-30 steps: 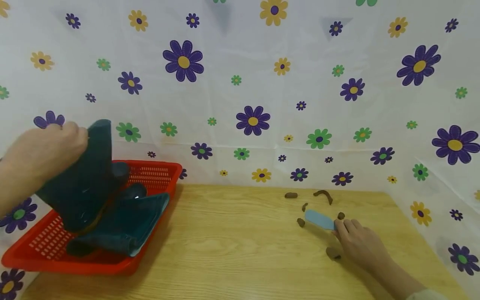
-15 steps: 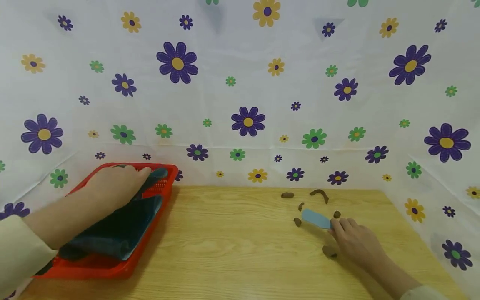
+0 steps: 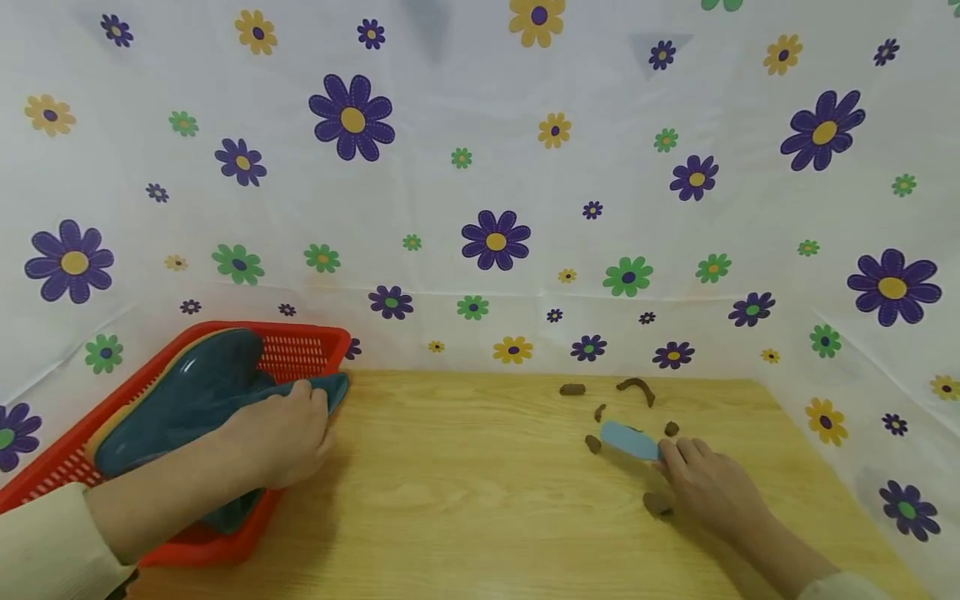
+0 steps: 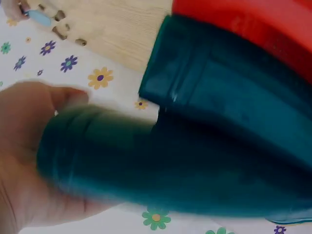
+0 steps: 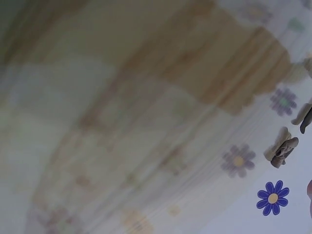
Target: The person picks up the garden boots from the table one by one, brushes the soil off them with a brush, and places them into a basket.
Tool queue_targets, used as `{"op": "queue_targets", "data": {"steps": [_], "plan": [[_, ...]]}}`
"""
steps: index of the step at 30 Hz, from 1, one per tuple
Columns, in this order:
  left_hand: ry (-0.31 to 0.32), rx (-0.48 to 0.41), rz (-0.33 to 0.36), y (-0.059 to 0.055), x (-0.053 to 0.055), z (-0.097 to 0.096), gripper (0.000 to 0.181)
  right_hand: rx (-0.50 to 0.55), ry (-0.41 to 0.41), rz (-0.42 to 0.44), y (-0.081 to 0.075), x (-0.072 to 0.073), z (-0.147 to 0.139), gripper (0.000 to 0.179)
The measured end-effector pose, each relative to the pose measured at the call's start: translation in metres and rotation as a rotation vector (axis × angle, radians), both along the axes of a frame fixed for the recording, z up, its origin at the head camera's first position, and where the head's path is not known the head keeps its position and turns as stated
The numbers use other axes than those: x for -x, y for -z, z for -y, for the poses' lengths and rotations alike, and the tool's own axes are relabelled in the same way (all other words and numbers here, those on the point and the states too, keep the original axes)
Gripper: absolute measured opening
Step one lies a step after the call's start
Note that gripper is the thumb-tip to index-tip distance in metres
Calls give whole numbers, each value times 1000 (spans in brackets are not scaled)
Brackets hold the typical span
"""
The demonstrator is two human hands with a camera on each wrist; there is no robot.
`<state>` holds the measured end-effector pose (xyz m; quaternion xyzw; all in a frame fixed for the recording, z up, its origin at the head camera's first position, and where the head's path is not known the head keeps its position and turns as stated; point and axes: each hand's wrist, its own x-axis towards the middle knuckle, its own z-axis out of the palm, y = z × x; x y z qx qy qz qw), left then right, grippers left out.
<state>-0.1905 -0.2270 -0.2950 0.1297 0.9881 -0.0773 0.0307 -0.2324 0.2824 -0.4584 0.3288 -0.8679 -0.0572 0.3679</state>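
Observation:
Two dark teal rubber rain boots lie in a red plastic basket (image 3: 300,354) at the left of the head view. My left hand (image 3: 277,437) grips the upper rain boot (image 3: 187,396) by its shaft; that boot lies on its side, tan-edged sole toward the back left. In the left wrist view my thumb and fingers curl round the shaft's top, and the other boot (image 4: 234,87) lies alongside. At the right, my right hand (image 3: 712,487) pinches the end of a light blue flat, round-ended tool (image 3: 628,440) above the tabletop. Its handle is hidden.
Several brown lumps (image 3: 657,504) and a curved brown strip (image 3: 637,389) lie on the wood-grain table (image 3: 450,500) around the blue tool. A white flowered sheet (image 3: 420,192) stands behind and at both sides. The right wrist view is mostly blurred.
My left hand brought a raised boot down into the basket, then shifted right along it to the shaft end at the basket's right side. My right hand and the blue tool barely moved.

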Motion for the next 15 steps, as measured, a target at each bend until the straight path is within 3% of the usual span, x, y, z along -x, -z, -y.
{"op": "queue_targets", "data": {"steps": [3, 5, 10, 15], "plan": [[37, -39, -208, 1, -1, -8, 49, 6, 2, -3, 0, 0, -3, 59], [67, -94, -304, 2, -2, -15, 53, 11, 9, 0, -1, -1, -5, 59], [126, -311, -367, 14, -8, -43, 59, 30, 45, 26, 0, -1, -7, 62], [199, -459, -506, 45, -6, -71, 58, 64, 63, 22, 1, 3, -9, 67]]}}
